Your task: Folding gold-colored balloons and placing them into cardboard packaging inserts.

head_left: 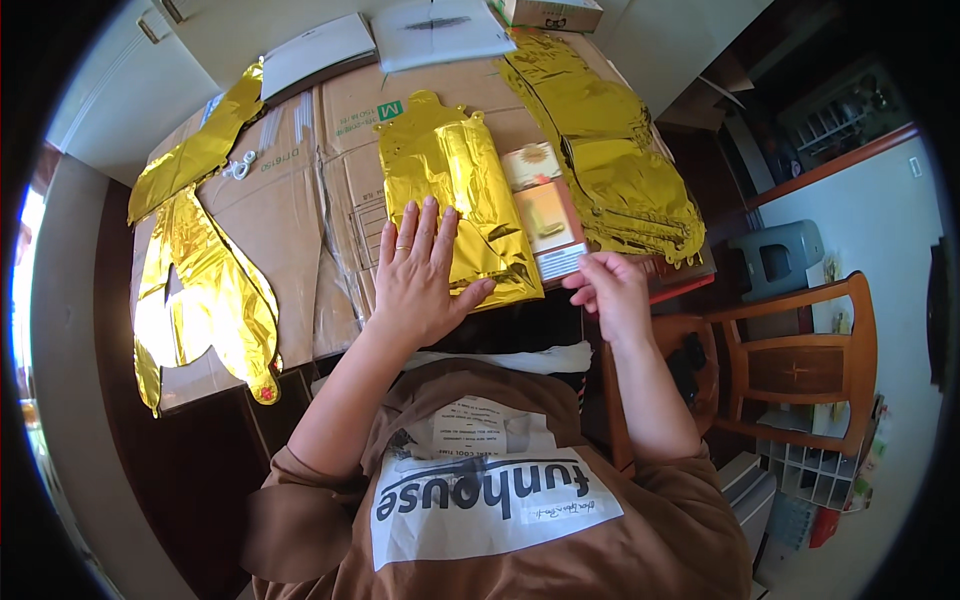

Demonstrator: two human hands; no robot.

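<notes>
Head view: left hand [420, 275] lies flat, fingers spread, palm pressing down on the lower half of a deflated gold foil balloon [455, 190]. No grasp, just weight on it; a ring shows on one finger. Balloon lies lengthwise on flattened cardboard [300, 210] covering the table, its neck end pointing away from the palm.

Right hand [610, 290] sits just beside the balloon's near right corner, fingers curled in a narrow pinch at the lower edge of a small orange-and-white card packet [545, 215]. Fingertips touch the packet's white edge; cannot tell if they actually clamp it. The packet lies right beside the balloon's right edge.

Beyond the right hand: a long crumpled gold foil balloon [610, 150] runs away toward the table's far end. Well left of the left hand: two more gold foil shapes [200, 290], one above the other, plus a bit of white string [240, 165]. Far beyond the palm: white booklets [380, 40] and a small carton [550, 12]. Wooden chair [800, 360] to the right of the right forearm.
</notes>
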